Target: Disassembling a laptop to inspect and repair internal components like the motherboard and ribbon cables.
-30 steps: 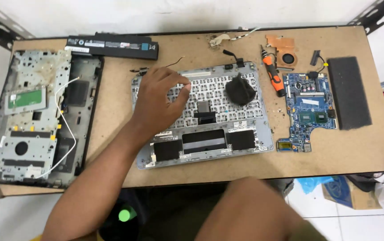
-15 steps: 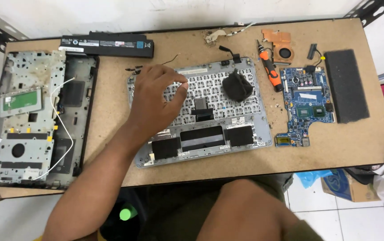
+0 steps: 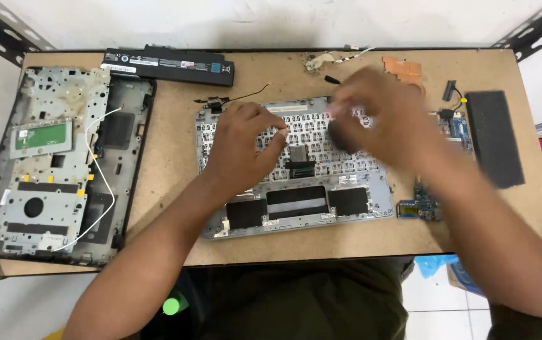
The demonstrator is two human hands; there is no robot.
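The right hand (image 3: 378, 116) is smeared by motion blur over the upper right part of the upturned laptop keyboard panel (image 3: 293, 167), which lies in the middle of the table (image 3: 164, 182). Whether that hand is clenched, loose or gripping something cannot be told; a dark round shape shows under its fingers but is too blurred to make out. Its forearm hides most of the blue circuit board (image 3: 453, 126) near the right edge, leaving only an upper piece and a small lower piece (image 3: 419, 209) in view. The left hand (image 3: 242, 145) rests on the left half of the keyboard panel with fingers curled and fingertips pressed down on the metal backing, holding nothing.

Along the back edge lies a long black battery pack (image 3: 170, 65) carrying a white label strip at its left end and more small white markings toward its right end. At the left edge sits the open laptop base shell (image 3: 57, 164), cut off at the lower left corner, with a green rectangular patch (image 3: 40, 137) and a white cable (image 3: 104, 182) looping across it. A dark foam pad (image 3: 494, 138) lies by the right edge, a copper-coloured heat sink (image 3: 403, 68) near the back edge is partly covered by the right hand.
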